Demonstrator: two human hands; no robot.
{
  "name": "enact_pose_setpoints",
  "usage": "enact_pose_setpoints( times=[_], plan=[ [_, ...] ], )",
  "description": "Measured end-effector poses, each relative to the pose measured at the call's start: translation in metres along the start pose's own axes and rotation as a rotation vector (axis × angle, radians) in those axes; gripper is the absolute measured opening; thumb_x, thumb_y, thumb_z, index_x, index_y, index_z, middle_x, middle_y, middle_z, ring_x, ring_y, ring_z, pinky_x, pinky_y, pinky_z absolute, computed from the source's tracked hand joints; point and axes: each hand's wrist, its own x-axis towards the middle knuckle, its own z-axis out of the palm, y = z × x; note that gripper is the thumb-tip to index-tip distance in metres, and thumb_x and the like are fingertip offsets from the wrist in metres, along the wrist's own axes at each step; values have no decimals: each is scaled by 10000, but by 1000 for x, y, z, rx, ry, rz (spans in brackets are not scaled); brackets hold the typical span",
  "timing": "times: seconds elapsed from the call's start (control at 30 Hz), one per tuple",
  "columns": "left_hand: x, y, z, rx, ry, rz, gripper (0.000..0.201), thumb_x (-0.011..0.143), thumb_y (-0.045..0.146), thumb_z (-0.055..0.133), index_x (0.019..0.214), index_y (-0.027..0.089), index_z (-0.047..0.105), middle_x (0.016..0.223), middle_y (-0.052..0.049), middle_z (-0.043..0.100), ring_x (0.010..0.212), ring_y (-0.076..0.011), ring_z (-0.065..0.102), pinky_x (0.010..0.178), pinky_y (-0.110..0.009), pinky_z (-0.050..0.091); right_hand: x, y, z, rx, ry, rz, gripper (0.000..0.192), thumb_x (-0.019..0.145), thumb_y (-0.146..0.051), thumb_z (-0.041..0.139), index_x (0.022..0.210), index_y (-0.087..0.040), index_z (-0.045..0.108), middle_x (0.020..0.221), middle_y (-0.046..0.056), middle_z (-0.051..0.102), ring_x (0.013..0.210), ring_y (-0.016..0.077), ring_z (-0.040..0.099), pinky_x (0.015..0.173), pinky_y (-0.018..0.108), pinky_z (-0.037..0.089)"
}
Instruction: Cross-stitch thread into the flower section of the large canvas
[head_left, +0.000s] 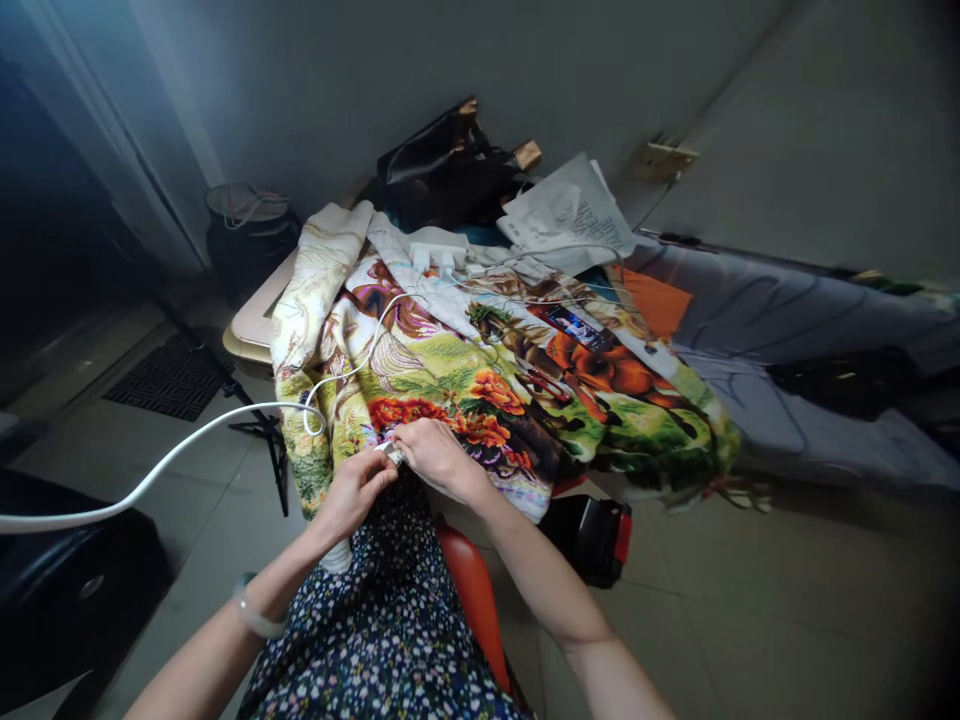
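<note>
Pinched between the fingertips of both hands is a small whitish object [391,452], too small and too covered to name; it shows only as a pale sliver where the left hand [354,490] and the right hand [435,455] meet. Both hands are curled with fingers pressed together on that sliver, the left coming up from below and to the left, the right lying over it from the right with its knuckles up. The sliver sits at the near edge of a colourful embroidered cloth [480,400], which shows red and orange flowers, green ground and brown horses; the right hand rests on this edge. The cloth's long axis runs from the near left to the far right, draped over a table whose pale rim [251,325] shows at the left, and its near edge hangs down towards the lap in a dark floral dress [390,620]. Which way the pinched sliver points cannot be told. A white cable [187,445] sweeps in from the left edge, loops just left of the hands and runs up across the cloth towards a white power strip [439,250]. Behind it lie a black handbag [442,170] and papers [570,215]. A pale bangle [251,610] circles the left wrist, and a red seat [469,590] shows beside the dress.
</note>
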Motion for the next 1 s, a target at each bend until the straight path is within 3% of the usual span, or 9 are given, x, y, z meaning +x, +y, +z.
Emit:
enact_pose_setpoints(
  times=[0.2,0.3,0.4,0.5,0.6,0.7,0.8,0.9,1.0],
  plan=[
    [2,-9,-1,-182,-38,-39,212,815,365,560,724,173,556,729,-2,549,710,-149,464,671,-262,349,0,25,-3,415,102,-87,245,889,-205,516,1053,-206,698,1009,54,710,797,157,661,732,242,473],
    [3,-10,-1,-268,-41,-63,211,802,364,582,725,169,559,709,6,533,689,-135,450,653,-256,338,-10,65,-26,482,308,111,343,909,-275,478,1214,-204,617,1097,81,662,611,135,615,611,271,494],
    [3,-9,-1,-336,-43,-79,229,791,375,594,712,165,553,675,16,509,651,-121,429,628,-251,326,-23,117,-50,60,581,389,328,889,-235,498,1171,-142,638,1098,149,642,874,240,624,798,356,485],
    [4,-7,-2,-389,-47,-93,252,779,392,608,704,158,551,652,21,495,626,-110,413,615,-249,316,-33,161,-58,-319,391,608,385,836,-172,526,1206,-112,613,1044,208,626,996,350,575,799,436,455],
    [5,-3,-4,-439,-31,-130,284,758,411,629,676,150,548,630,20,488,608,-104,402,603,-250,308,-41,178,-51,-401,341,636,368,825,-137,460,1150,-96,628,1067,226,595,983,350,567,744,411,446],
    [7,-1,-5,-500,-9,-176,297,731,411,655,656,142,556,617,16,497,595,-98,404,596,-250,305,-50,166,-40,-251,573,635,311,806,-162,426,1019,-101,644,959,179,613,834,278,583,697,376,439],
    [8,1,-8,-575,-16,-237,293,707,399,680,653,138,560,607,13,510,579,-90,408,587,-247,305,-63,126,-24,189,777,486,261,776,-180,398,923,-149,611,686,53,570,596,186,523,571,302,414],
    [9,2,-11,-625,-15,-274,294,688,393,700,656,134,565,597,12,517,572,-87,420,589,-244,313,-71,73,-1,698,474,258,244,801,-230,359,867,-173,586,551,-20,475,434,126,400,447,248,317],
    [9,3,-11,-656,-10,-286,304,676,397,714,642,138,558,577,18,507,550,-81,412,569,-241,309,-69,31,21,644,168,130,277,867,-375,433,752,-184,597,567,-19,506,494,124,442,493,242,317]
  ],
)
